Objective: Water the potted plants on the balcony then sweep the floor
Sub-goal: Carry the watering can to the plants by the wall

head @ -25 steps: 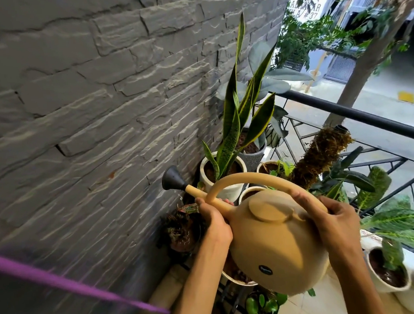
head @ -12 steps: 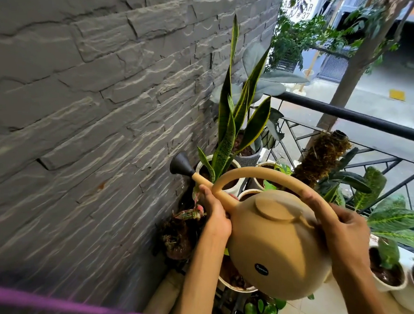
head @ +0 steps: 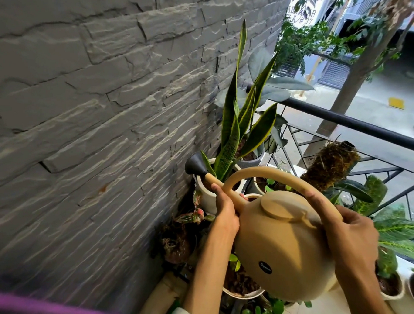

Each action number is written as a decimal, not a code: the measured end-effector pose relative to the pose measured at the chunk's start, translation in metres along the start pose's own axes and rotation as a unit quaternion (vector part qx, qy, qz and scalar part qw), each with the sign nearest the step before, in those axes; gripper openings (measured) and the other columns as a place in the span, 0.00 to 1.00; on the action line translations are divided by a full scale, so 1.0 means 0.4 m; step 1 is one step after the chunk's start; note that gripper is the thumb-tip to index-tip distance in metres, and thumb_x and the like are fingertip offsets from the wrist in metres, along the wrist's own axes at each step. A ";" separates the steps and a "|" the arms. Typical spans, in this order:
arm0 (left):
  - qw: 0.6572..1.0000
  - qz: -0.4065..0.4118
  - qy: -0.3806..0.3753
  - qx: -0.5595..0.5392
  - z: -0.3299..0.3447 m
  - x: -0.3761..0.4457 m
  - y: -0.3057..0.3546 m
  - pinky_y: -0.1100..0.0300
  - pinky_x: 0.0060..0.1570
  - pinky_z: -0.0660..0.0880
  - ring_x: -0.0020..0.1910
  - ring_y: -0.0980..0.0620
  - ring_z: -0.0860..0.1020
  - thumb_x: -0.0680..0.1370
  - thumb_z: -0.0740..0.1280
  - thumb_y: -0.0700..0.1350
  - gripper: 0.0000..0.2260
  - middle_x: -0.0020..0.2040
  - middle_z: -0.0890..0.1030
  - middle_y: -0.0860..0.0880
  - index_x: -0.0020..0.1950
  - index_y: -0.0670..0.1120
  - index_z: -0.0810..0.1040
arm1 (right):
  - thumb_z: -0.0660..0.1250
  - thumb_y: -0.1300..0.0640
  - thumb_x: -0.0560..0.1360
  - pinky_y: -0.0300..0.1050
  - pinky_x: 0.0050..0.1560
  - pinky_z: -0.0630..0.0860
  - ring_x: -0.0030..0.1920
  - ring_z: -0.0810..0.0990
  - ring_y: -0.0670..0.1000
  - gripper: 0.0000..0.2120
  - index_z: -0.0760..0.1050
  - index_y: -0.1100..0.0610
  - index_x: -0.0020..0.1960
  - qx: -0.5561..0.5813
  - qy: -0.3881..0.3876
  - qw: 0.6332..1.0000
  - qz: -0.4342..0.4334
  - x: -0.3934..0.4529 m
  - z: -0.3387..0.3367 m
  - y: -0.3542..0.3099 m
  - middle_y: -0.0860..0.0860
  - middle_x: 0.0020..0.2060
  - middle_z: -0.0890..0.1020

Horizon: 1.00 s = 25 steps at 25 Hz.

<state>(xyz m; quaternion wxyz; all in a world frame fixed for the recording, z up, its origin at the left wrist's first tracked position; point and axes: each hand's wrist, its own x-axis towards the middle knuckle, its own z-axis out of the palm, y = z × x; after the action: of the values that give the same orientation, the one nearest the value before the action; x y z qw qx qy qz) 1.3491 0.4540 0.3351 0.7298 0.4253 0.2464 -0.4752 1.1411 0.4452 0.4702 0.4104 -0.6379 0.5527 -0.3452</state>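
Observation:
I hold a round tan watering can (head: 282,251) in both hands. My left hand (head: 225,210) grips its spout near the base. My right hand (head: 349,238) grips the rear of the arched handle. The black rose head (head: 195,165) sits at the rim of a white pot (head: 207,195) holding a tall snake plant (head: 236,130). No water stream is visible. A small red-leaved plant (head: 195,214) sits in a dark pot below my left hand.
A grey stone wall (head: 89,115) runs along the left. A black balcony railing (head: 359,125) crosses on the right, with several potted plants (head: 394,230) beneath it and a moss pole (head: 327,166). A purple stick (head: 65,311) crosses the lower left.
The can has moved forward and up. Its rose head went from above the dark pot by the wall to the white pot's rim. Both hands keep their grip.

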 end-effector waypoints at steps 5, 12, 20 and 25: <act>1.000 -0.017 0.001 0.022 -0.008 0.026 -0.019 0.59 0.30 0.80 0.22 0.49 0.81 0.81 0.51 0.75 0.36 0.25 0.81 0.45 0.49 0.42 0.77 | 0.67 0.17 0.64 0.47 0.40 0.74 0.37 0.82 0.50 0.25 0.84 0.36 0.43 0.004 -0.008 1.000 0.004 0.009 -0.006 0.001 0.40 0.31 0.85; 0.998 -0.019 0.021 0.050 -0.001 0.054 -0.025 0.55 0.36 0.79 0.25 0.47 0.83 0.80 0.50 0.76 0.39 0.26 0.82 0.44 0.47 0.41 0.79 | 0.70 0.20 0.67 0.48 0.37 0.68 0.34 0.76 0.50 0.24 0.84 0.41 0.39 -0.008 -0.015 1.000 0.013 0.041 -0.007 0.022 0.40 0.24 0.80; 0.999 0.001 0.034 0.026 0.018 0.054 -0.031 0.57 0.31 0.81 0.21 0.48 0.82 0.81 0.52 0.74 0.35 0.25 0.82 0.44 0.49 0.43 0.77 | 0.67 0.17 0.63 0.53 0.46 0.77 0.41 0.83 0.53 0.26 0.85 0.37 0.44 -0.013 -0.039 0.999 0.016 0.068 -0.017 0.028 0.41 0.32 0.86; 0.999 0.002 0.038 0.025 0.029 0.034 -0.049 0.56 0.33 0.79 0.26 0.47 0.81 0.80 0.51 0.75 0.37 0.26 0.81 0.44 0.49 0.42 0.79 | 0.65 0.15 0.60 0.52 0.46 0.78 0.41 0.83 0.54 0.35 0.87 0.46 0.38 -0.022 -0.064 0.997 0.031 0.090 -0.041 0.039 0.45 0.30 0.85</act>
<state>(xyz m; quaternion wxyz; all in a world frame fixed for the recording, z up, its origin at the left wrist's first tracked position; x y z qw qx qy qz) 1.3368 0.4338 0.3230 0.7101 0.4614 0.2613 -0.4633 1.1255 0.4064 0.4625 0.4408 -0.6502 0.5525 -0.2786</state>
